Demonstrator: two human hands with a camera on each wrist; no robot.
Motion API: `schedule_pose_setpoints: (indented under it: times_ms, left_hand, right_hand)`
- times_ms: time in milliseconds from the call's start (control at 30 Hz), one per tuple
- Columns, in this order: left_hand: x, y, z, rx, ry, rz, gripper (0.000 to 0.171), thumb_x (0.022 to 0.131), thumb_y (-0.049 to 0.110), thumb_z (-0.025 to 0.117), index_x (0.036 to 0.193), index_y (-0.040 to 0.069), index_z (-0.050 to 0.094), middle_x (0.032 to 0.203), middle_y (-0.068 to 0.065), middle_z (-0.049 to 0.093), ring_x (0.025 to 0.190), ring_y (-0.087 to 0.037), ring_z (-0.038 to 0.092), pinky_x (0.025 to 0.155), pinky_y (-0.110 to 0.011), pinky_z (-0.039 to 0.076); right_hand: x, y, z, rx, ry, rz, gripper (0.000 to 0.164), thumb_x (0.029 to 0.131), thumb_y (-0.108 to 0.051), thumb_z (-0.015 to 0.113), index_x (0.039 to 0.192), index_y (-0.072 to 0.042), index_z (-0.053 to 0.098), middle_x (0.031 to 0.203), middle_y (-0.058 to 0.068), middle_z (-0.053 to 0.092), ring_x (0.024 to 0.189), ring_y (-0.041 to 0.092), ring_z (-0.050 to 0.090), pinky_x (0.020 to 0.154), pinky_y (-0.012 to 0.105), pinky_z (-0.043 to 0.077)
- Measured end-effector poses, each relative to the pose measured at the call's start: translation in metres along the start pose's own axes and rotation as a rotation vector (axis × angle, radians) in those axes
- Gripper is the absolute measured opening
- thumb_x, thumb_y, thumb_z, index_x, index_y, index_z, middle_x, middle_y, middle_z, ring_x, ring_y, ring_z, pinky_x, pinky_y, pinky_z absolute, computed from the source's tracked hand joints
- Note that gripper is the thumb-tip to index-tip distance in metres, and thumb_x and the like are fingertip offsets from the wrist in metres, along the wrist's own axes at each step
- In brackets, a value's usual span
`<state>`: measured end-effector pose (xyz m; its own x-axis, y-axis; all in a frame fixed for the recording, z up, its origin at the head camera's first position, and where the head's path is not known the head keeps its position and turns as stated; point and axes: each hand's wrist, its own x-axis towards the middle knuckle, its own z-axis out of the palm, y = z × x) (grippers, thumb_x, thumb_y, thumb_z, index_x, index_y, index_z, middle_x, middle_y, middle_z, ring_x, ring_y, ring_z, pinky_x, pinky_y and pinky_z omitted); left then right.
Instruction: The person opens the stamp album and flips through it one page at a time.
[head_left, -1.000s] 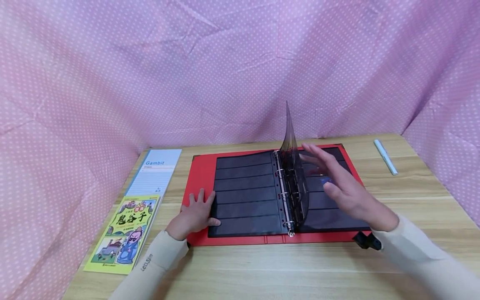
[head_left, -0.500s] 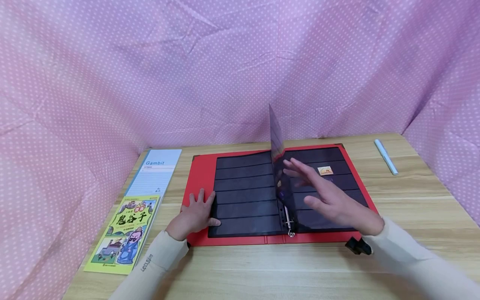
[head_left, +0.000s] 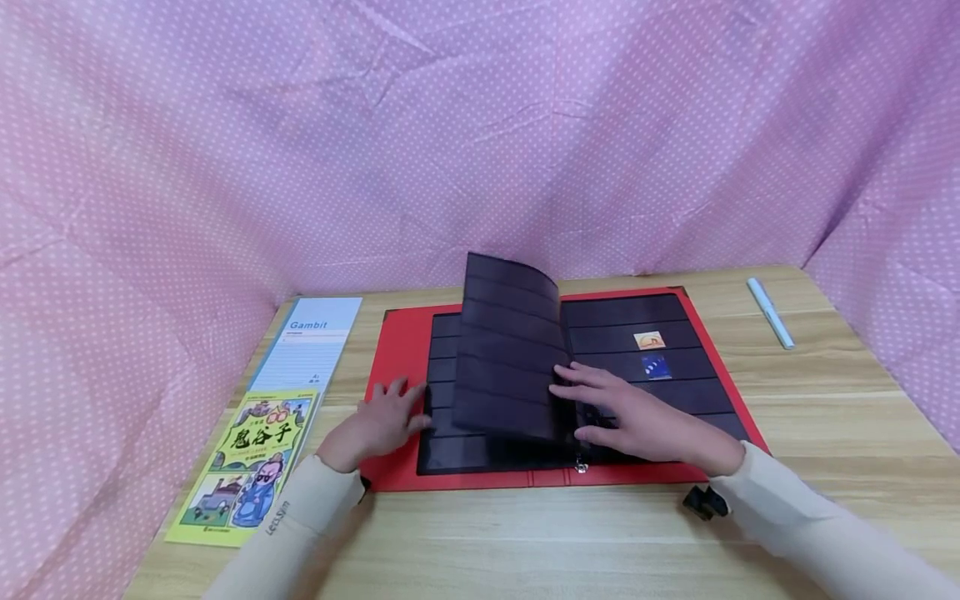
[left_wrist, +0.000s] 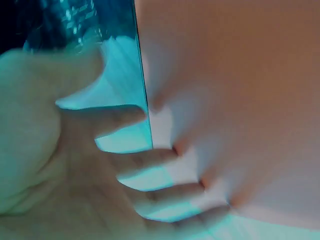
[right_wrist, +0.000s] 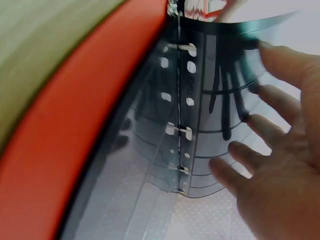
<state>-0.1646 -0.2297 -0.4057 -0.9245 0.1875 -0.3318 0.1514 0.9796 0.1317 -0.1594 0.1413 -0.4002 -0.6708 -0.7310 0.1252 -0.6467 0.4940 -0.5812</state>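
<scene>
A red ring-binder stamp album (head_left: 401, 358) lies spread on the table, its black pages ruled into pocket rows. One black page (head_left: 510, 350) stands half turned, curving over the left side. My right hand (head_left: 641, 417) has its fingers extended against that page near the rings; the right wrist view shows its fingertips at the page (right_wrist: 215, 110). On the right-hand page sit an orange-and-cream stamp (head_left: 649, 340) and a blue stamp (head_left: 657, 367). My left hand (head_left: 378, 427) is spread at the album's left cover, fingertips by the black page edge. The left wrist view is blurred.
Left of the album, a yellow comic-style booklet (head_left: 251, 467) overlaps a light-blue notebook (head_left: 315, 342). A pale blue pen (head_left: 770, 313) lies at the far right of the wooden table (head_left: 525, 542). Pink dotted cloth (head_left: 480, 150) hangs behind and at both sides.
The upright page has swung left over the left-hand pages, uncovering both stamps. My right hand has moved left and slightly down along with it; my left hand has shifted a little left.
</scene>
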Motion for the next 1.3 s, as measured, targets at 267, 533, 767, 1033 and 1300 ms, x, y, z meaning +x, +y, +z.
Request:
schedule_pose_setpoints:
  times_ms: [267,533,767,1033,1300]
  left_hand:
    - [0.006,0.01,-0.006,-0.119,0.124,0.101,0.073,0.092,0.054,0.05,0.151,0.02,0.024,0.15,-0.015,0.027,0.132,-0.04,0.027,0.099,-0.068,0.025]
    - [0.012,0.038,0.006,0.039,-0.056,0.051,0.09,0.081,0.062,0.06,0.152,0.023,0.021,0.154,-0.019,0.015,0.134,-0.049,0.015,0.096,-0.07,0.026]
    - [0.016,0.045,0.015,0.106,-0.051,0.025,0.092,0.078,0.057,0.067,0.151,0.017,0.026,0.152,-0.024,0.017,0.133,-0.053,0.015,0.089,-0.073,0.031]
    - [0.017,0.048,0.011,0.069,-0.059,-0.013,0.093,0.077,0.048,0.073,0.15,0.015,0.026,0.152,-0.022,0.018,0.134,-0.05,0.016,0.092,-0.071,0.03]
    - [0.017,0.041,0.003,0.026,-0.069,-0.011,0.089,0.079,0.038,0.075,0.15,0.012,0.027,0.153,-0.016,0.019,0.135,-0.045,0.018,0.097,-0.068,0.027]
  right_hand:
    - [0.005,0.0,0.007,-0.047,-0.085,-0.004,0.054,0.091,-0.027,0.064,0.141,-0.018,0.046,0.152,0.002,0.028,0.141,0.03,0.013,0.103,0.06,0.026]
    - [0.008,0.003,0.01,-0.07,-0.121,-0.016,0.053,0.092,-0.029,0.063,0.141,-0.015,0.047,0.153,0.003,0.027,0.142,0.028,0.012,0.101,0.064,0.025]
    - [0.004,0.015,0.004,0.056,-0.096,0.104,0.07,0.091,-0.033,0.064,0.15,-0.022,0.029,0.157,-0.001,0.013,0.139,0.022,0.019,0.102,0.044,0.037]
    - [0.001,0.027,0.007,0.047,-0.112,0.236,0.081,0.089,-0.049,0.06,0.153,-0.031,0.012,0.157,-0.003,0.008,0.135,0.026,0.028,0.098,0.047,0.04]
    - [0.008,0.019,0.013,-0.014,-0.094,0.247,0.082,0.086,-0.059,0.056,0.152,-0.032,0.016,0.157,-0.005,0.006,0.136,0.032,0.026,0.1,0.056,0.035]
